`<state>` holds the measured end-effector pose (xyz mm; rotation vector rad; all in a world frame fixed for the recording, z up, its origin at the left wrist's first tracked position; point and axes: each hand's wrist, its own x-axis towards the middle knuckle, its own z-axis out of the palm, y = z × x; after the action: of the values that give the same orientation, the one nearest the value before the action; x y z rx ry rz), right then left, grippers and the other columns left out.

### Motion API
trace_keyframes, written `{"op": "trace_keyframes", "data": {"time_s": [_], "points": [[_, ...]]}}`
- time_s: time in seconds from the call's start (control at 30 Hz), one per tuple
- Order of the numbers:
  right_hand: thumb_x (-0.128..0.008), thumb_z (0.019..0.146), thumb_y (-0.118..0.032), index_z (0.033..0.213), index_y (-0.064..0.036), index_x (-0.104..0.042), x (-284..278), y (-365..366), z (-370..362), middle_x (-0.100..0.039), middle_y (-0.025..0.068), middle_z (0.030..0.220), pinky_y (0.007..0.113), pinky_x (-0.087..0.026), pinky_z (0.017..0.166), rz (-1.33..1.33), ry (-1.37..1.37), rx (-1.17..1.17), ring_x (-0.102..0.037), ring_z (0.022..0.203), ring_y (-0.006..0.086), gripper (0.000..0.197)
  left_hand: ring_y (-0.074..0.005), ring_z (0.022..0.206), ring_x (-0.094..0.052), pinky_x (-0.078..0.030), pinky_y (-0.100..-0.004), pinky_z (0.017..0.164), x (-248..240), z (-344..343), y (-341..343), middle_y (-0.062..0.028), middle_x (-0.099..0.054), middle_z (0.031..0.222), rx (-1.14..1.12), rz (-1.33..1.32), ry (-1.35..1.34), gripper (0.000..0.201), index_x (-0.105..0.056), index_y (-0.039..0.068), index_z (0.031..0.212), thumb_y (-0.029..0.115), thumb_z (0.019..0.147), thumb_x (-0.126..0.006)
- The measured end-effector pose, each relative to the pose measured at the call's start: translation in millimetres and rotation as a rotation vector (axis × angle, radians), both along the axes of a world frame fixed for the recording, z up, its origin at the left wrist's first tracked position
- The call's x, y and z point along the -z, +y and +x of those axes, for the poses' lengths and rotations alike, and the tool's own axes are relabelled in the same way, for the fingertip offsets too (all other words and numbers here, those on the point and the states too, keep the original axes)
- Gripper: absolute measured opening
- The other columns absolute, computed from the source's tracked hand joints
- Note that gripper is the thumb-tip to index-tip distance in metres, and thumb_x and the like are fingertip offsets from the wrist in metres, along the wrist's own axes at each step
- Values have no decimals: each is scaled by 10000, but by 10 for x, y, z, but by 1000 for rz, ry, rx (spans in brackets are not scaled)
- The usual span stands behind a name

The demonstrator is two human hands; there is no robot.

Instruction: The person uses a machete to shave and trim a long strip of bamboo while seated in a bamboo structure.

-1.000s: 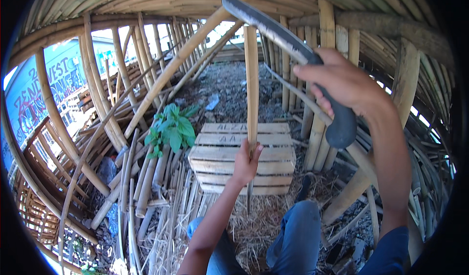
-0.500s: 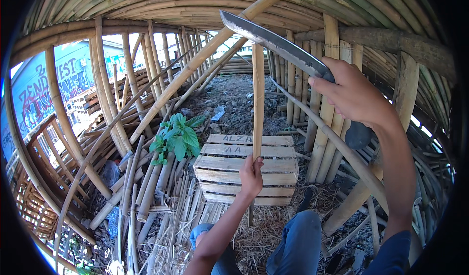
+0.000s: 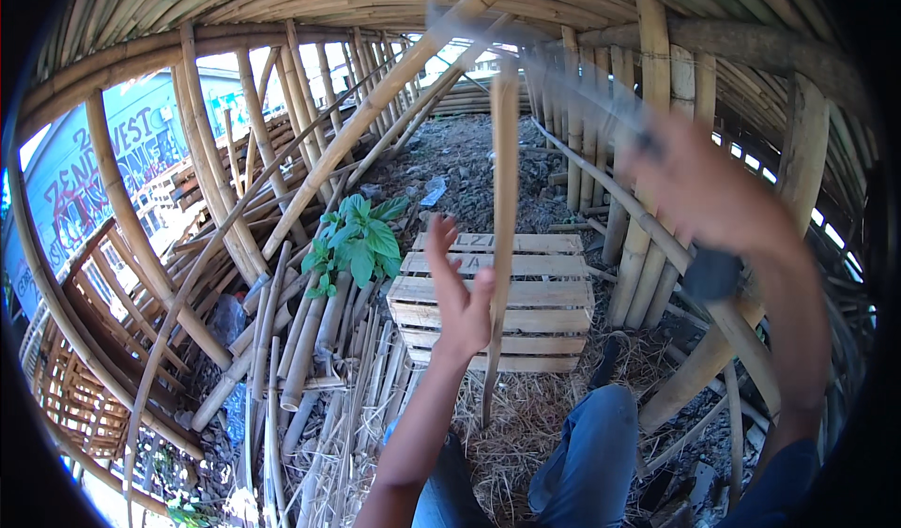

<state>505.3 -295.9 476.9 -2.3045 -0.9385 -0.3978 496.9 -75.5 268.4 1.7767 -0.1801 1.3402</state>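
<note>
A long split-bamboo strip (image 3: 505,171) stands upright in front of me, its lower end down in the straw. Beside it my left hand (image 3: 462,298) is open, fingers spread upward, with the thumb close to the strip's edge; whether they touch I cannot tell. Up on the right, my right hand (image 3: 690,181) is closed around the handle of a machete. Motion smears the hand and the machete blade (image 3: 582,91), which points up and left across the strip's top. A dark rounded piece (image 3: 710,275) shows below the right wrist.
Behind the strip sits a slatted wooden crate (image 3: 544,320). A leafy green plant (image 3: 361,246) grows left of it, near bamboo poles (image 3: 310,340) piled on the ground. A slanting bamboo pole (image 3: 375,106) crosses overhead; another pole (image 3: 657,232) slopes along the right.
My left hand has let go of the bamboo strip and opened just left of it. The machete, sharp before, is now blurred by motion. The view has shifted slightly.
</note>
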Motion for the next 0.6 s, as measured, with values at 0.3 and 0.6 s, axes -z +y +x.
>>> {"op": "trace_keyframes", "data": {"time_s": [0.3, 0.6], "points": [[-526, 918, -170, 910, 9, -520, 36, 259, 128, -477, 17, 568, 268, -373, 359, -38, 68, -130, -458, 424, 86, 180, -312, 984, -584, -456, -390, 836, 629, 194, -12, -217, -576, 1045, -90, -67, 289, 554, -390, -38, 1263, 309, 894, -613], [-528, 913, -318, 999, 15, -553, -538, -291, -187, -465, -22, 572, 183, -380, 342, 199, -238, 139, -430, 397, 32, 345, -199, 1134, -524, -392, -382, 933, -287, 195, 14, -142, -584, 1216, -69, 142, 2, 453, -469, -8, 1261, 338, 968, -476]]}}
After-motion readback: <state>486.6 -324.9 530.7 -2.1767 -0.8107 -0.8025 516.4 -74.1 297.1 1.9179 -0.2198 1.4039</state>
